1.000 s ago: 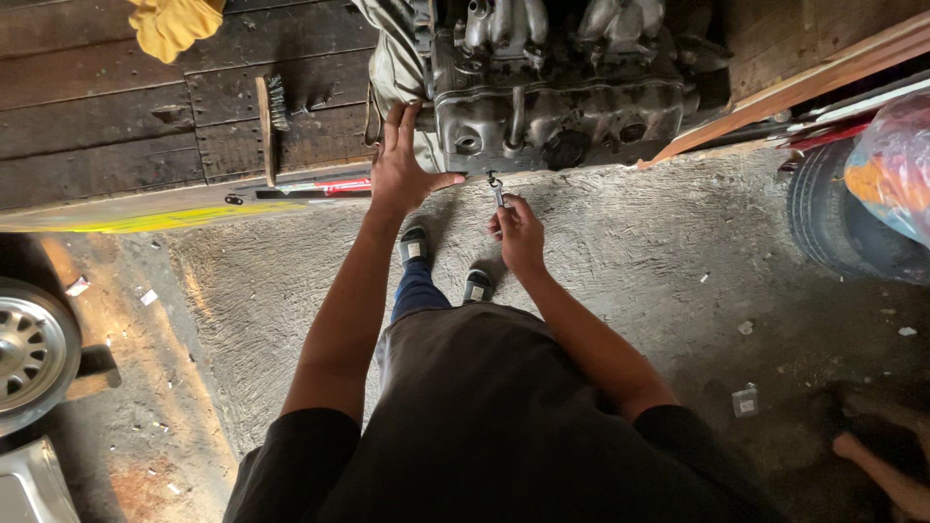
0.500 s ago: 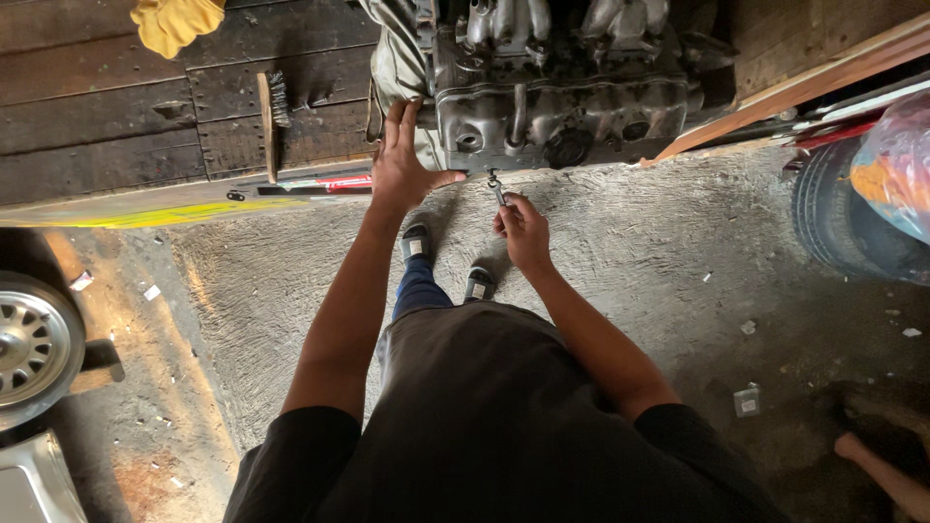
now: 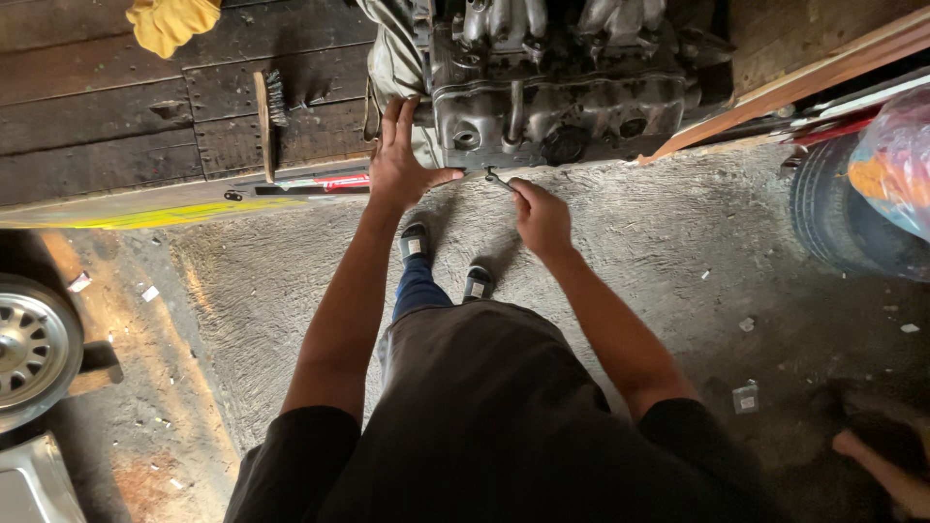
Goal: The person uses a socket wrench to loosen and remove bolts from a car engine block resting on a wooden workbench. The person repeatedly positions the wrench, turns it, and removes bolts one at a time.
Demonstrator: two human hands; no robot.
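Observation:
A grimy metal engine (image 3: 572, 87) sits on a dark wooden workbench (image 3: 107, 126) in front of me. My left hand (image 3: 399, 160) lies flat with fingers spread against the engine's left end, at the bench edge. My right hand (image 3: 541, 218) is closed around a small metal wrench (image 3: 497, 179), whose tip touches the lower front edge of the engine. My feet in sandals (image 3: 444, 261) stand on the concrete floor below.
A wire brush (image 3: 265, 111) and a yellow cloth (image 3: 174, 21) lie on the bench. A car wheel (image 3: 29, 349) is at the left, a tyre (image 3: 838, 218) and a plastic bag (image 3: 896, 160) at the right. Another person's foot (image 3: 877, 460) shows at the lower right.
Both hands stay in nearly the same place; the right hand with the wrench has shifted only slightly at the engine's lower edge.

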